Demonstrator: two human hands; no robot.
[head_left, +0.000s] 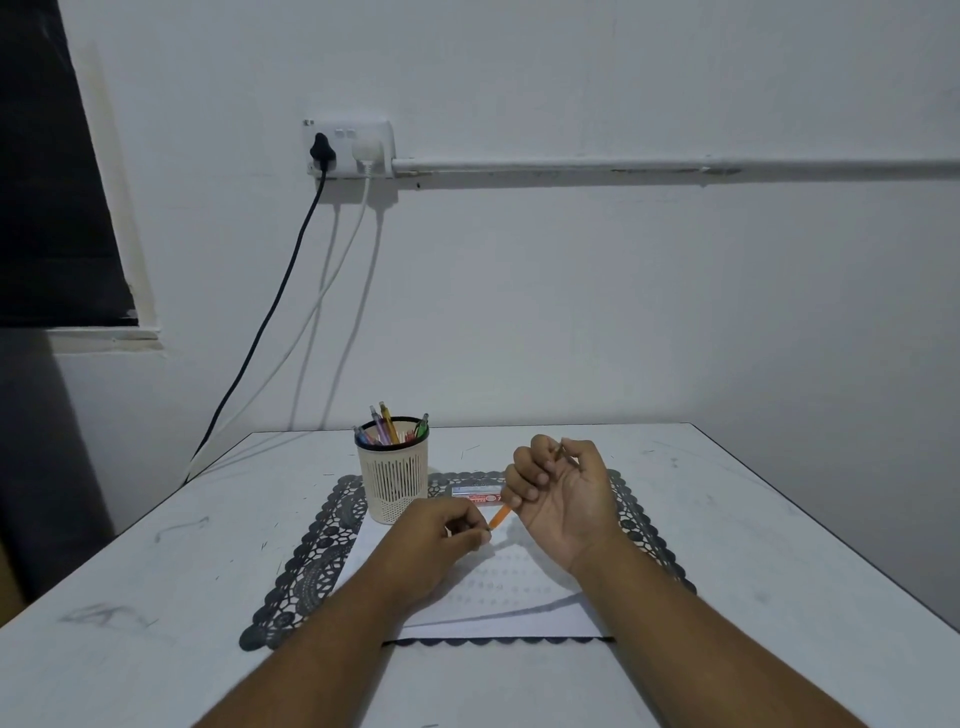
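Observation:
An orange pen (500, 516) is held above a white sheet of paper (498, 597). My right hand (563, 491), palm turned up, grips the pen's barrel in curled fingers, and the pen's far tip shows past the thumb. My left hand (441, 535) pinches the pen's near end between thumb and fingertips. The sheet lies on a dark lace placemat (311, 551).
A cream slotted pen cup (393, 478) with several coloured pens stands on the placemat's far left. A small red and white box (477, 493) lies behind the hands. The white table (156, 597) meets a wall with a socket (348, 148) and hanging cables (270, 312).

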